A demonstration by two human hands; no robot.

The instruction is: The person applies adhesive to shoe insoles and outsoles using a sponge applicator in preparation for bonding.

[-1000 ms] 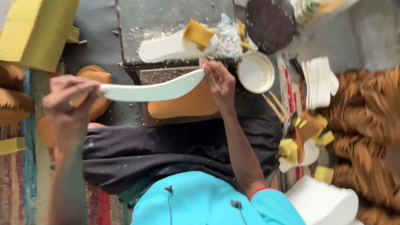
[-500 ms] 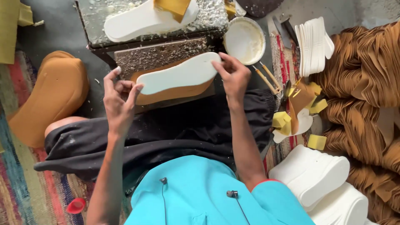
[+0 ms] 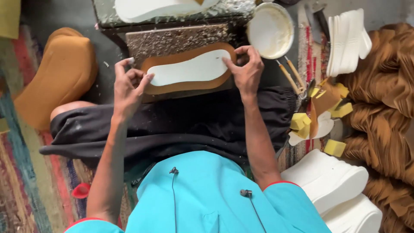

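Pressing the white insole (image 3: pixel 189 69) flat: half a second ago I held it raised, now it lies on the tan sole piece (image 3: pixel 185 86) on the counter (image 3: pixel 172 36). My left hand (image 3: pixel 129 84) pinches its nine-o'clock end, my right hand (image 3: pixel 246 69) its three-o'clock end.

A grey floor (image 3: pixel 51 13) lies under soft, even light. A striped rug (image 3: pixel 26 181) covers its left part, and a low, speckled table (image 3: pixel 172 39) stands at the top.
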